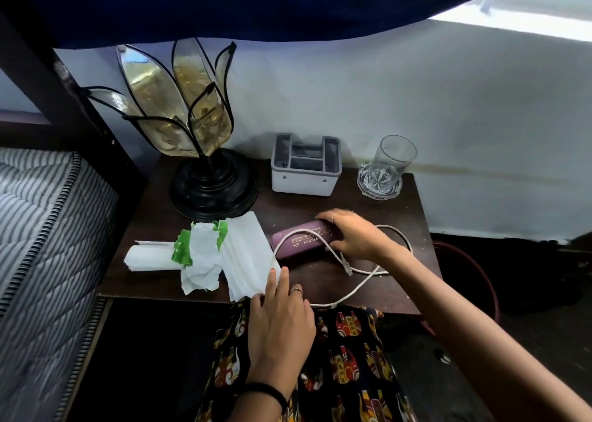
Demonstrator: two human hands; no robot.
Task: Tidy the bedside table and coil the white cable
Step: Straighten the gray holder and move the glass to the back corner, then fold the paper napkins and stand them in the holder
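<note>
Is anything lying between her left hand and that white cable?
Nothing visible. The white cable runs along the table's front edge right beside the left hand. Farther back, it lies draped over the maroon case that the right hand holds.

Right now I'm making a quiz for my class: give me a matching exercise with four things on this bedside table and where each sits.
Things:
1. lamp
2. glass
3. cable
4. tissues

Places:
A. back right corner of the table
B. under the left hand's fingertips, near the front edge
C. back left, beside the grey organiser
D. looped over the purple case and trailing to the front edge

Pairs: 1-C, 2-A, 3-D, 4-B
</note>
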